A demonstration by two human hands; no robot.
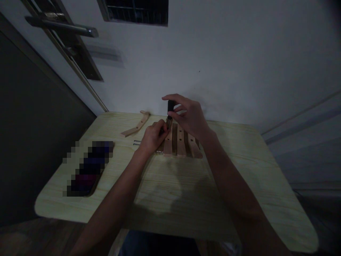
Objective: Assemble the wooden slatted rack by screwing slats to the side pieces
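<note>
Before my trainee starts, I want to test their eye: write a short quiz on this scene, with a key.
1. Which hand grips the upright black handle?
2. True or false: the bent wooden piece lies to the right of the row of wooden pieces.
3. Where is the left hand? (a) on the door handle (b) at that row (c) under the table

Key: 1. the right hand; 2. false; 3. b

Black tool (pixel 171 105): lower end indistinct (too dim); phone (pixel 92 167) pixelated; dark panel (pixel 137 10) cropped.
</note>
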